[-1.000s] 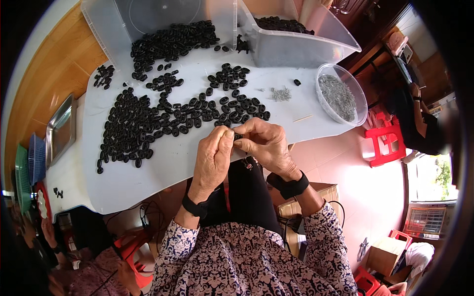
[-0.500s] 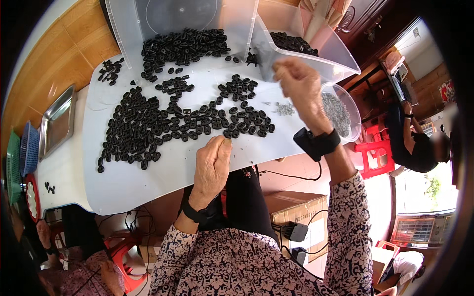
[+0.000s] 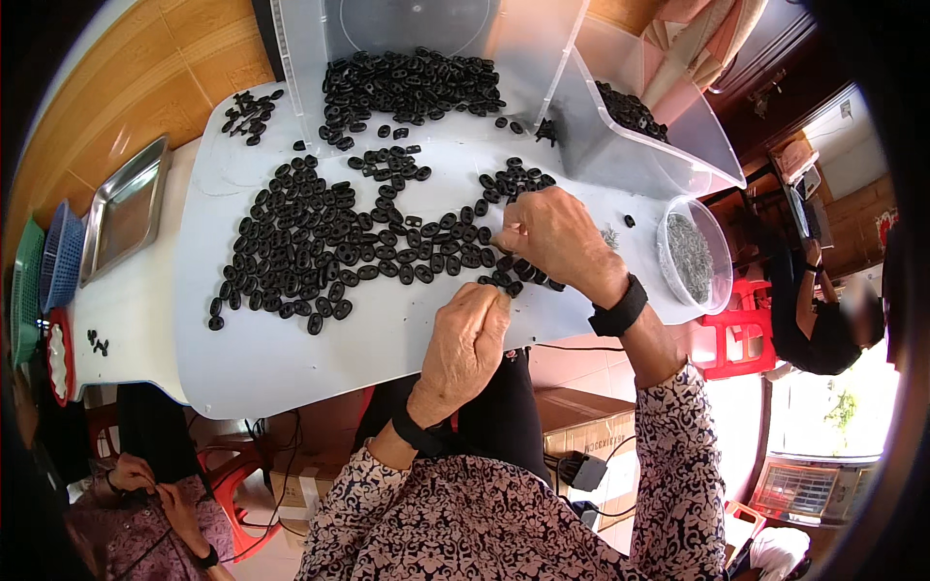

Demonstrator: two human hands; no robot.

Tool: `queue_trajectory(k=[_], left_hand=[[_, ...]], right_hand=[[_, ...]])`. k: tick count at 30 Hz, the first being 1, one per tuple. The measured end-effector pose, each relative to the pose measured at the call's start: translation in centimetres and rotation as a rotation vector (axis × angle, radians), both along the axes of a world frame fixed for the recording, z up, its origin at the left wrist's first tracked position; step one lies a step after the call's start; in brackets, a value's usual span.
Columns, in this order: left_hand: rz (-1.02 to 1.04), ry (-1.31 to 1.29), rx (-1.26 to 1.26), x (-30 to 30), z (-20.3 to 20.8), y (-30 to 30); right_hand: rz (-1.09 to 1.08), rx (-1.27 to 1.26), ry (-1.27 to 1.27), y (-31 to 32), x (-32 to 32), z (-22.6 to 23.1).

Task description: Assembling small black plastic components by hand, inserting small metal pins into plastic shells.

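Observation:
My left hand [image 3: 463, 339] is closed at the table's near edge, thumb and fingers pressed together; whatever is in it is hidden. Just above and to its right, my right hand [image 3: 562, 240] reaches over the loose black pieces with fingertips pinched, and I cannot make out anything between them. Small black oval pieces [image 3: 291, 237] with two holes lie in a broad spread left of my hands. More of them [image 3: 519, 177] lie beyond the right hand, which partly covers that group. A small heap of thin metal pins [image 3: 609, 237] shows beside my right wrist.
A round clear tub [image 3: 715, 247] of metal pins stands at the right. Behind are clear plastic bins [image 3: 668, 160] and a heap of black pieces [image 3: 412, 87]. A metal tray [image 3: 124, 208] and blue basket [image 3: 62, 257] sit left. Another person's hands [image 3: 155, 489] are lower left.
My right hand has come left and nearer, from beside the clear bin to over the black pieces. My left hand stays closed near the edge. A lone black piece near the tub now shows.

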State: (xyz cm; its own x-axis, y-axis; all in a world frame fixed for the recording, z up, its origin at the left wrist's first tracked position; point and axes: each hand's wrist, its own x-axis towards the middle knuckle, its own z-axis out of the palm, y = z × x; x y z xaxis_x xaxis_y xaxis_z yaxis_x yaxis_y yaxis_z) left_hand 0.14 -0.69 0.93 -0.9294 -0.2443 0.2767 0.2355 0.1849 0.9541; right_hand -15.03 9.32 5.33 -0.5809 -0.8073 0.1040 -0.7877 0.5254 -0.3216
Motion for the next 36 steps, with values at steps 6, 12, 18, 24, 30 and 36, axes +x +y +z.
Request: queue_trajectory(k=[6, 12, 18, 24, 30, 36], left_hand=[[-0.002, 0.003, 0.025, 0.1, -0.1, 0.0], [-0.011, 0.001, 0.056, 0.0, 0.1, 0.0], [-0.009, 0.024, 0.039, -0.1, -0.2, 0.0], [-0.003, 0.021, 0.015, -0.1, -0.5, 0.1], [0.002, 0.026, 0.012, -0.2, -0.1, 0.1], [0.054, -0.014, 0.073, 0.1, -0.9, 0.1]], right_hand=[[0.109, -0.182, -0.010, -4.8, 0.3, 0.8], [0.195, -0.127, -0.083, -8.2, -0.3, -0.9], [0.172, 0.012, -0.001, -9.2, 0.1, -0.4], [0.208, -0.173, 0.012, -9.0, 0.1, -1.5], [0.151, -0.228, -0.152, -7.1, 1.1, -0.6], [-0.072, -0.491, -0.742, -1.5, 3.0, 0.5]])
